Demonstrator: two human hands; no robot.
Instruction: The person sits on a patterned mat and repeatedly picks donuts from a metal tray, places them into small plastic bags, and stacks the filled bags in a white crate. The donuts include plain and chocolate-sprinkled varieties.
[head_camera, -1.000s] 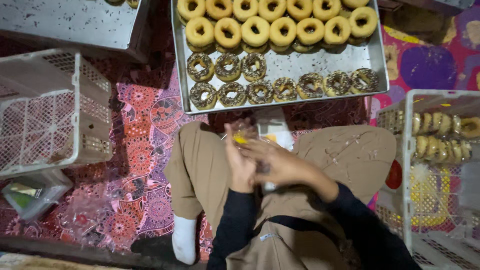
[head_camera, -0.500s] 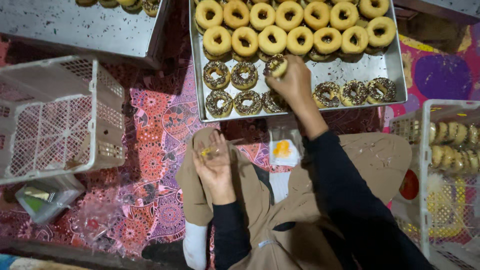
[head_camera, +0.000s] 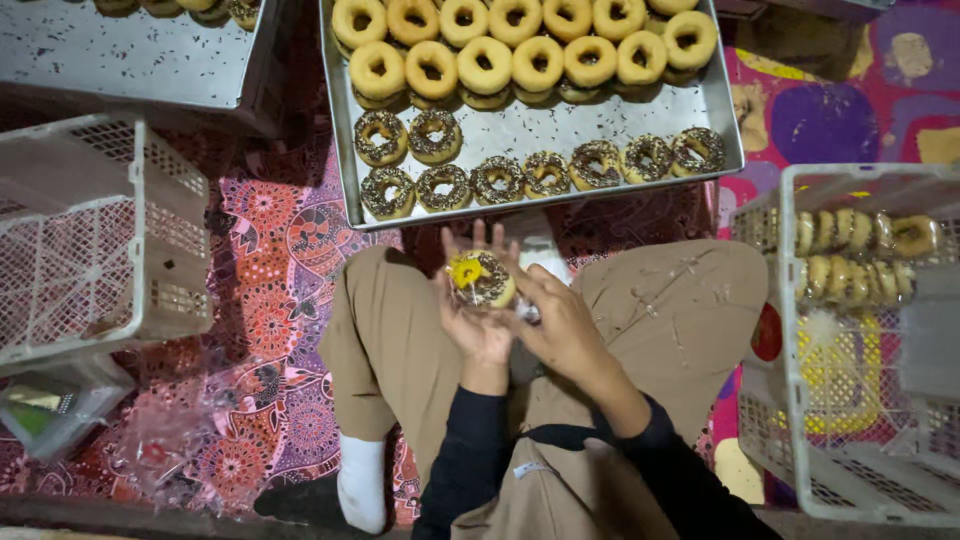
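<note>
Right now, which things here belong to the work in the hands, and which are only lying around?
In use:
- left hand, cupping a sprinkled donut
- right hand, touching that donut
- metal tray of plain and sprinkled donuts
- right crate with bagged donuts

Lying about:
- empty left crate
- second tray, upper left
- plastic bags on the mat

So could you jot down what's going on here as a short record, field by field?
Setting: person seated on a patterned mat
Left hand: palm up, cradling a sprinkled doughnut with a yellow bit on it
Right hand: touching that doughnut's side
Metal tray: plain doughnuts at the back, sprinkled ones in front
Right crate: a row of doughnuts on edge
Left crate: white
</note>
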